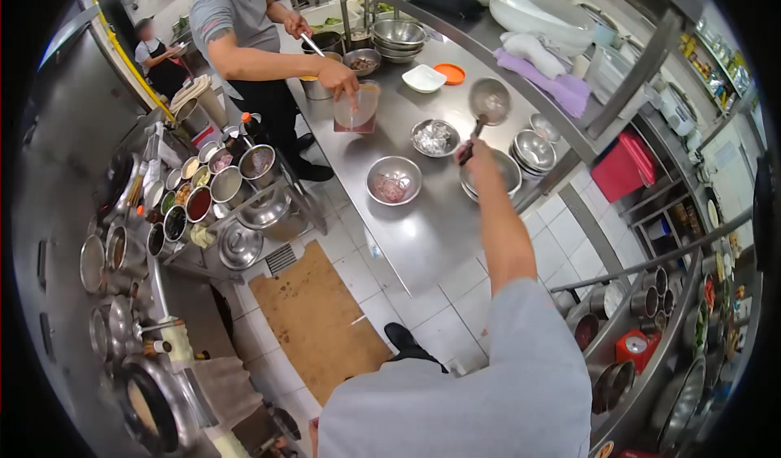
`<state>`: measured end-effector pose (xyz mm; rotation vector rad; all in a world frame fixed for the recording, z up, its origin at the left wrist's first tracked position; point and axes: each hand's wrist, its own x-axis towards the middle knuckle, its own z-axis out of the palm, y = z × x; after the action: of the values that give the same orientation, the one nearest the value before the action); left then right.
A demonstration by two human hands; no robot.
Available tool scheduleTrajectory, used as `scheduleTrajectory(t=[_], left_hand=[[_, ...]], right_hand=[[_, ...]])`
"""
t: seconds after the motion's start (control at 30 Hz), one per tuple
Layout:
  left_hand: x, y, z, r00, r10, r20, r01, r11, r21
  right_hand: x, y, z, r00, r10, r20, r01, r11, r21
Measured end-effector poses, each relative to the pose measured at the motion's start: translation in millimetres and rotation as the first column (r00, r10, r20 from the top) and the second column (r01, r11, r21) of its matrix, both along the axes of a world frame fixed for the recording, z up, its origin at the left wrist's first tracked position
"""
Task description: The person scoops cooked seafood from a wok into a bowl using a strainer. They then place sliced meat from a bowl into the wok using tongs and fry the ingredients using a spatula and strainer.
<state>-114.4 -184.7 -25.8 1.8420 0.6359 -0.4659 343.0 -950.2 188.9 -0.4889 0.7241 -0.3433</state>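
Note:
My right hand [478,154] reaches out over the steel table and is closed around the dark handle of a wide round metal ladle [490,100]. Whether its head is perforated I cannot make out. Beneath my wrist sits a large metal bowl [511,183]. Left of the hand is a bowl with crumpled shiny contents [435,138], and nearer the table's edge a steel bowl [394,181] holds pinkish raw pieces. Only a sliver of my left hand [313,430] shows at the bottom, beside my grey shirt; its fingers are hidden.
Across the steel table [407,242], a co-worker [236,31] holds a clear container [355,110] and a utensil. A white dish [424,79] and stacked bowls [533,150] stand on it. Seasoning pots [199,203] crowd the left; a cardboard mat [317,320] covers the floor.

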Motion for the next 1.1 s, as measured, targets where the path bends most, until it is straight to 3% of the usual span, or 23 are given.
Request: scheduleTrajectory(t=[0.07,0.17,0.23,0.33,0.37,0.4,0.47,0.5,0.53,0.57,0.6,0.63,0.7,0.77,0.83,0.9,0.97,1.03,1.1], left_hand=[[-4.6,-9.4,6.9,0.999,0.034,-0.008,-0.034,0.999,0.006],[-22.9,-8.8,11.1,0.996,0.089,-0.001,-0.089,0.996,0.014],[-36.8,-5.7,10.4,0.990,0.133,0.035,-0.133,0.991,0.007],[-59.7,0.4,-1.9,0.968,0.222,0.120,-0.221,0.975,-0.019],[-50.9,-15.2,21.6,0.965,0.262,0.022,-0.263,0.963,0.068],[-43.4,-32.2,46.0,0.949,0.306,-0.077,-0.293,0.944,0.150],[-60.4,-28.8,25.6,0.946,0.325,0.009,-0.325,0.942,0.083],[-65.6,-30.5,14.9,0.866,0.487,-0.112,-0.485,0.873,0.048],[-75.9,-24.6,0.4,0.890,0.456,0.018,-0.456,0.890,0.014],[-88.5,-22.6,-14.7,0.878,0.477,0.049,-0.478,0.864,0.159],[-99.8,-9.4,-37.1,0.888,0.447,-0.111,-0.434,0.893,0.123],[-98.8,-23.1,-12.4,0.829,0.558,-0.028,-0.551,0.825,0.124],[-114.2,-22.9,-21.3,0.804,0.589,0.079,-0.592,0.779,0.207],[-128.8,-18.3,-10.4,0.768,0.640,0.028,-0.635,0.754,0.167],[-155.4,-14.0,-27.2,0.706,0.706,0.065,-0.706,0.693,0.146],[-194.3,-19.3,-42.9,0.651,0.753,0.096,-0.759,0.639,0.126],[-229.6,-27.3,-53.4,0.565,0.818,0.108,-0.825,0.560,0.076],[-270.2,-39.9,-60.9,0.490,0.868,0.073,-0.871,0.487,0.064],[-309.8,-56.1,-63.1,0.424,0.905,-0.019,-0.904,0.424,0.055]], right_hand=[[38.7,-64.8,-12.1,0.991,-0.086,-0.098,0.091,0.995,0.043],[43.3,-59.6,11.7,0.981,-0.120,-0.153,0.128,0.991,0.044],[47.4,-42.9,19.4,0.991,-0.033,-0.132,0.046,0.995,0.090],[27.6,20.3,21.3,0.996,-0.032,0.082,0.039,0.996,-0.077],[13.9,47.8,27.9,0.989,0.023,0.144,-0.002,0.990,-0.142],[-0.1,81.0,41.2,0.994,0.012,0.107,0.013,0.972,-0.235],[-32.3,150.9,54.7,0.994,0.015,0.112,0.019,0.957,-0.288],[-48.4,190.9,62.7,0.994,0.018,0.111,0.023,0.934,-0.355],[-57.6,205.0,41.8,0.970,0.192,0.147,-0.124,0.917,-0.380],[-73.4,241.8,42.3,0.956,0.257,0.139,-0.158,0.854,-0.496],[-88.0,278.5,43.0,0.942,0.312,0.126,-0.177,0.778,-0.603],[-107.0,316.8,54.5,0.886,0.442,0.141,-0.242,0.699,-0.673],[-124.5,362.7,18.4,0.753,0.657,0.041,-0.456,0.566,-0.686],[-163.3,429.3,16.1,0.588,0.799,-0.125,-0.668,0.393,-0.633],[-196.2,480.1,-14.1,0.412,0.861,-0.298,-0.698,0.088,-0.711],[-237.3,523.3,-15.1,0.173,0.925,-0.339,-0.749,-0.100,-0.655],[-257.3,562.8,-56.2,0.062,0.891,-0.449,-0.743,-0.259,-0.617],[-290.6,597.5,-55.7,-0.025,0.906,-0.423,-0.695,-0.320,-0.644],[-323.2,626.5,-38.0,-0.088,0.946,-0.313,-0.855,-0.233,-0.464]])
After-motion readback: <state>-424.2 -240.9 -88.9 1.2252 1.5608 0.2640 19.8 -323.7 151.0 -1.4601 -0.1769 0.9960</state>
